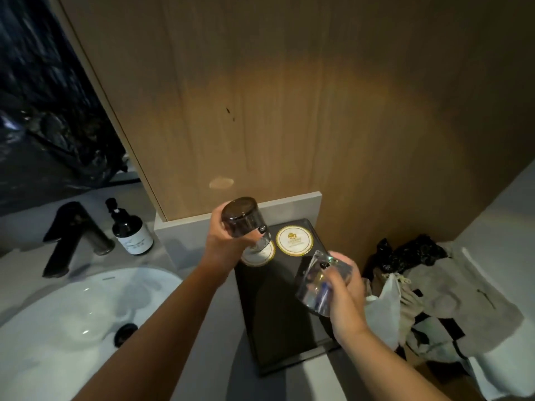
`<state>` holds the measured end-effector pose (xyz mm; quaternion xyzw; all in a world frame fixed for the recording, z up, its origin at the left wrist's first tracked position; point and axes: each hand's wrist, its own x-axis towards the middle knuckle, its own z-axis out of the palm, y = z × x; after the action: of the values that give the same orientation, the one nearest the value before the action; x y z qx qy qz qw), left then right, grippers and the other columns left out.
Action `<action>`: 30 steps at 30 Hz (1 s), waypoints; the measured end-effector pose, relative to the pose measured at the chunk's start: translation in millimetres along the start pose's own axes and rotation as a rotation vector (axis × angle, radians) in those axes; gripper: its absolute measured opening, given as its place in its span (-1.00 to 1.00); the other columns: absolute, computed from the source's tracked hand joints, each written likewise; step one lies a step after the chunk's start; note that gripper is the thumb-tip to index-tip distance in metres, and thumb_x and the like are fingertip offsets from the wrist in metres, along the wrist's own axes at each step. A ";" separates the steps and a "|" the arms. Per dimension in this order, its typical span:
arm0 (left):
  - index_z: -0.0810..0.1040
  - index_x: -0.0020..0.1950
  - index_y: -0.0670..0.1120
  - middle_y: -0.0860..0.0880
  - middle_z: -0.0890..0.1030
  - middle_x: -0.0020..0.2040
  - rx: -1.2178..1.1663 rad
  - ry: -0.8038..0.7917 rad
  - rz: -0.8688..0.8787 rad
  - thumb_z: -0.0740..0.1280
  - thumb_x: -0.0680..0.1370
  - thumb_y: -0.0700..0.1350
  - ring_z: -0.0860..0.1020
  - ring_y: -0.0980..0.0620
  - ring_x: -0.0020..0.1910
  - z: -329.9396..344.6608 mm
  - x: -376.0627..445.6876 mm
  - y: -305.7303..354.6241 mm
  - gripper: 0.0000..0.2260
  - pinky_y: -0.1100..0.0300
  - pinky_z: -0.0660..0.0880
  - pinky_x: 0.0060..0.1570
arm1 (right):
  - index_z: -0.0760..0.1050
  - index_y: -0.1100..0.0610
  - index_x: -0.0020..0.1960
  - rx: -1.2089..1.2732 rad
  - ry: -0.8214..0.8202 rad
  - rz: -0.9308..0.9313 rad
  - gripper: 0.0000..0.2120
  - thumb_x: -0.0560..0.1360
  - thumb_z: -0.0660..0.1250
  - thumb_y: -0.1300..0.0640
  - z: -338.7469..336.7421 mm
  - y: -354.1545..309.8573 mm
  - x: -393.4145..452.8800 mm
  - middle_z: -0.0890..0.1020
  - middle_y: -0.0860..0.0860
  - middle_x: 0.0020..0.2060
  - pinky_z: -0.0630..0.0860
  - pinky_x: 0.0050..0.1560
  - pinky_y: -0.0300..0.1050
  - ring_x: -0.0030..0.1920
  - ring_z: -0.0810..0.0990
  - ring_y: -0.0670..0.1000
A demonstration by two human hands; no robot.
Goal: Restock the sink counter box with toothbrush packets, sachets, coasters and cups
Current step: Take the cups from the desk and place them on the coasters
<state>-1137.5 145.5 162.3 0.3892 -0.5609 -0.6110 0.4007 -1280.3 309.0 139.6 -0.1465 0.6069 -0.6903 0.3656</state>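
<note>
A black tray-like box (278, 322) lies on the grey counter to the right of the sink. Two round white coasters with gold rims sit at its far end: the right coaster (294, 240) shows fully, the left coaster (260, 256) is partly hidden. My left hand (228, 241) grips a dark glass cup (242, 217), tilted with its base toward me, just above the left coaster. My right hand (344, 296) grips a clear glass cup (317, 285), tilted, over the tray's right edge.
A white sink basin (72, 319) with a black drain lies at left, behind it a black faucet (72, 233) and a dark pump bottle (130, 230). A wooden wall panel rises behind the tray. Rumpled cloths and a black bag (411, 253) lie at right.
</note>
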 end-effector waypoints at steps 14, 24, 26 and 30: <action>0.33 0.29 0.00 0.00 0.55 0.16 0.276 -0.072 0.168 0.53 0.32 -0.37 0.55 0.28 0.09 11.4 -0.4 -33.4 -0.33 0.38 0.51 0.01 | 0.44 0.06 0.14 0.257 0.048 0.034 -0.57 0.27 0.34 0.08 -3.0 7.8 9.3 0.56 0.13 0.01 0.54 -0.12 0.00 -0.03 0.59 0.12; 0.37 0.28 -0.01 -0.07 0.56 0.15 0.172 -0.087 0.170 0.55 0.15 -0.18 0.58 0.05 0.10 11.5 7.5 -27.9 -0.27 0.22 0.55 0.07 | 0.46 0.05 0.10 0.264 0.085 -0.004 -0.79 0.55 0.21 0.30 -4.0 18.0 15.5 0.55 0.33 0.15 0.58 0.05 0.18 0.11 0.57 0.33; 0.39 0.25 0.00 -0.10 0.56 0.15 0.158 -0.095 0.162 0.53 0.15 -0.25 0.58 0.02 0.11 13.1 9.0 -26.7 -0.28 0.23 0.54 0.06 | 0.46 0.07 0.12 0.276 0.094 0.003 -0.78 0.55 0.21 0.31 -3.8 19.7 16.4 0.54 0.34 0.16 0.60 0.00 0.14 0.12 0.56 0.34; 0.39 0.27 0.00 -0.09 0.56 0.15 0.143 -0.103 0.168 0.54 0.14 -0.15 0.59 0.03 0.12 12.2 6.9 -24.6 -0.28 0.22 0.55 0.08 | 0.45 0.08 0.16 0.247 0.079 0.012 -0.77 0.55 0.22 0.30 -5.1 17.4 14.4 0.54 0.31 0.16 0.63 -0.04 0.09 0.09 0.59 0.31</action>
<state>-1152.6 144.9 138.5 0.3366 -0.6537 -0.5528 0.3923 -1287.9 303.0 118.5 -0.0693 0.5321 -0.7629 0.3607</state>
